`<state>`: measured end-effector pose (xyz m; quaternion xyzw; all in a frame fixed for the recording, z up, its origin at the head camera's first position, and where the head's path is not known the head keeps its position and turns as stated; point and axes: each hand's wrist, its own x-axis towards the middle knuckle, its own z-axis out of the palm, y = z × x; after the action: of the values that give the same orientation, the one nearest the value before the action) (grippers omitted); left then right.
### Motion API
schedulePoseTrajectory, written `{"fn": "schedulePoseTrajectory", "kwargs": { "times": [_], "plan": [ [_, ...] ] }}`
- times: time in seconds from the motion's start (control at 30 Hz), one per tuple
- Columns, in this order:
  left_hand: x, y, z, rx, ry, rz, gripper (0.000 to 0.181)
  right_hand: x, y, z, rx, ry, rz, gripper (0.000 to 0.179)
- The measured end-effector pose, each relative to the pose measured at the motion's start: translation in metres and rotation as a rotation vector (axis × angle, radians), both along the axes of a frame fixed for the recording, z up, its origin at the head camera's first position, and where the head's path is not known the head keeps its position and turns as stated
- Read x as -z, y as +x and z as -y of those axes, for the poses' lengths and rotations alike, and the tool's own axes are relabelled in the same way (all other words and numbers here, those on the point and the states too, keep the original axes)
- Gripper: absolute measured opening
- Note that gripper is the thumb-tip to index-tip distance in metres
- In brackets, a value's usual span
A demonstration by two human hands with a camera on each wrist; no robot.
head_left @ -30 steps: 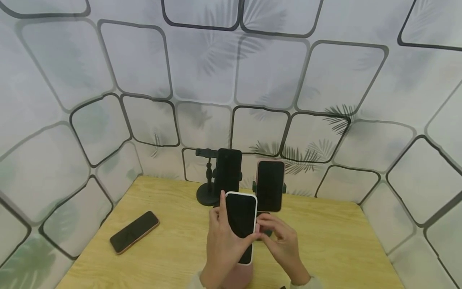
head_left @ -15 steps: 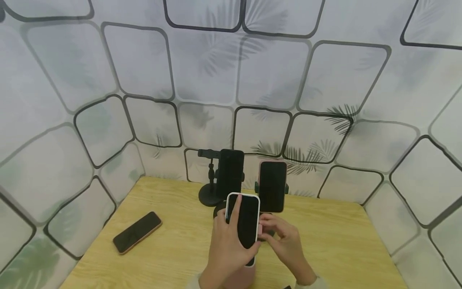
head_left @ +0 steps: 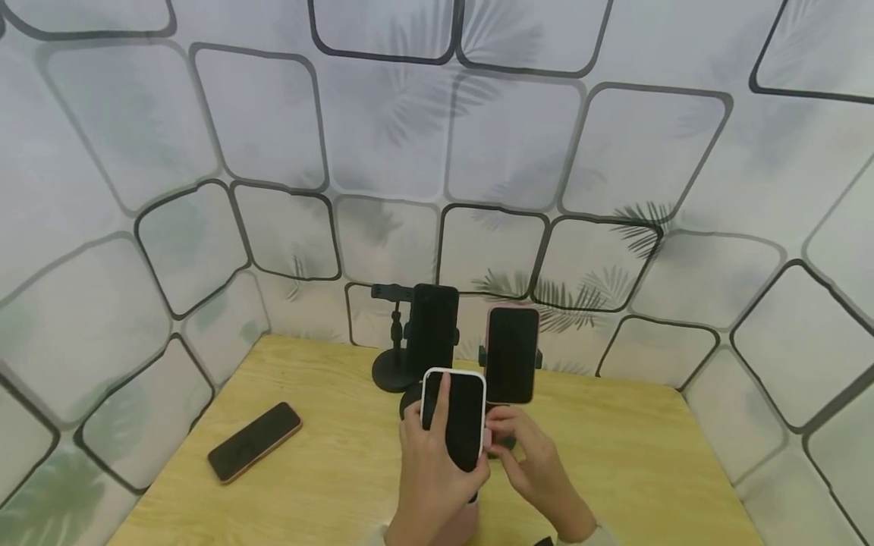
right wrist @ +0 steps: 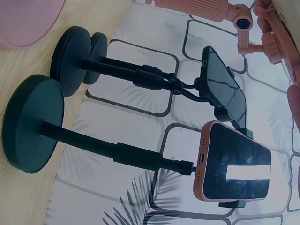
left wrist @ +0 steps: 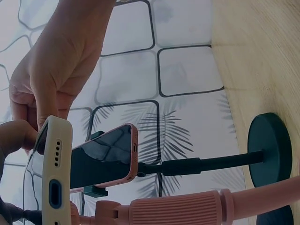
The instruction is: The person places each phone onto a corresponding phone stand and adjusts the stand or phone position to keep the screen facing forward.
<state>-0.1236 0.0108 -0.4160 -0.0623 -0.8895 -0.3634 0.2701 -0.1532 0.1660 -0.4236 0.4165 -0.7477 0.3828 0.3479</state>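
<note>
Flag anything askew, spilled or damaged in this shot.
Mild oddity: the orange-edged phone lies slantwise on the table, while the black phone, pink-edged phone and white-edged phone are raised up. The rear black stand seems to hold none. No spill or obvious damage visible.

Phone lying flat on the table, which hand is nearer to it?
Left. The left hand is to the right of the flat phone, gripping the white-edged phone; the right hand is farther right, at that phone's right edge.

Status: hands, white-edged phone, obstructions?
Left hand grips white-edged phone. Right hand pinches pink clamp at phone's right edge. Left index finger across front; pink-edged phone beyond, apparently not blocking.
</note>
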Motion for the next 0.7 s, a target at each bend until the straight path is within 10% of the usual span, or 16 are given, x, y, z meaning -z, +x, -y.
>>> {"fn": "schedulePoseTrajectory", "kwargs": {
  "times": [0.47, 0.7],
  "plan": [
    [0.0015, 0.0018, -0.0012, 0.018, -0.081, 0.028, 0.115, 0.0002, 0.0028, -0.0050, -0.081, -0.070, 0.128, 0.016],
    [-0.0024, 0.0032, -0.0028, 0.015, -0.098, 0.063, 0.115, -0.0011, 0.0012, -0.0054, -0.163, -0.131, 0.222, 0.042]
  ]
}}
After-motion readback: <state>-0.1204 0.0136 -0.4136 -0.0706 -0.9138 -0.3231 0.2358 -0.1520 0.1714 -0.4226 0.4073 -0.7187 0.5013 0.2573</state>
